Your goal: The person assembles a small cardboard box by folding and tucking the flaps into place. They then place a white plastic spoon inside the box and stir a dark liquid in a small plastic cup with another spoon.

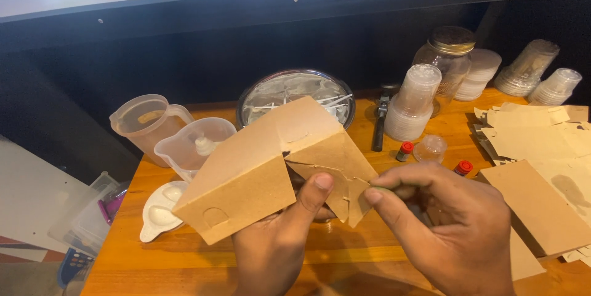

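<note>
Holding a half-folded brown cardboard box [265,167] above the wooden table [184,259], the left hand [277,247] grips it from below with the thumb pressed up against the inner panel, while the right hand [449,222] pinches one of the box's small end flaps [358,197] between thumb and forefinger. The box looks light and thin: stiff enough to keep its creases, yet easy to dent or tear at the tabs, so the folded edges and flap roots seem the safest places to grip.

Right of the right hand lies one loose pile of flat box blanks [542,148]. Beyond the hands stand two small red-capped bottles [404,150], one glass jar [446,62] with a gold lid, several stacks of clear plastic cups [414,102] and one metal bowl [295,96]. Beyond the left hand sit two clear measuring jugs [148,124] and one white spoon rest [161,210].
</note>
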